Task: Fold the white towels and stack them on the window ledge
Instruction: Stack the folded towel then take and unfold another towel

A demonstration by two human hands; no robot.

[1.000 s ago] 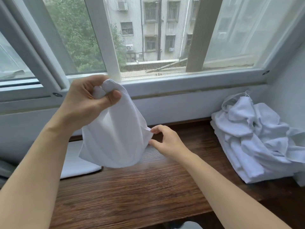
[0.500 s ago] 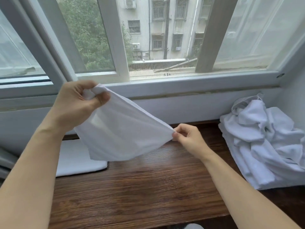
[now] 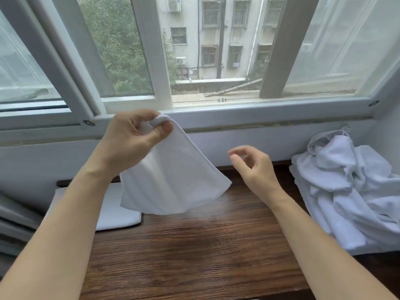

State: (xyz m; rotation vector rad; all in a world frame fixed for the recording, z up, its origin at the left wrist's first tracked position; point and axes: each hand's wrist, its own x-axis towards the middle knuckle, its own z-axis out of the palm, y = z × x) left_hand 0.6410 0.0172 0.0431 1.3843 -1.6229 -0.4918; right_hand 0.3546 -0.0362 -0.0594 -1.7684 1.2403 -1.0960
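Observation:
My left hand point(image 3: 132, 141) pinches one corner of a white towel point(image 3: 173, 182) and holds it up in front of the window frame. The towel hangs down from that corner above the dark wooden window ledge point(image 3: 194, 245). My right hand point(image 3: 253, 167) hovers just right of the towel's free corner with loosely curled fingers, blurred, and holds nothing. A folded white towel point(image 3: 116, 215) lies flat on the ledge at the left, partly hidden by my left arm and the hanging towel. A heap of crumpled white towels point(image 3: 346, 191) sits on the ledge at the right.
A white window frame point(image 3: 238, 113) and a pale wall run along the back of the ledge. A wall closes off the right end behind the heap. Grey slats point(image 3: 15, 219) show at the far left edge. Bare wood lies between the folded towel and the heap.
My right hand has let go of the towel's corner and drawn off to the right. The towel, stretched between both hands before, now hangs from my left hand alone.

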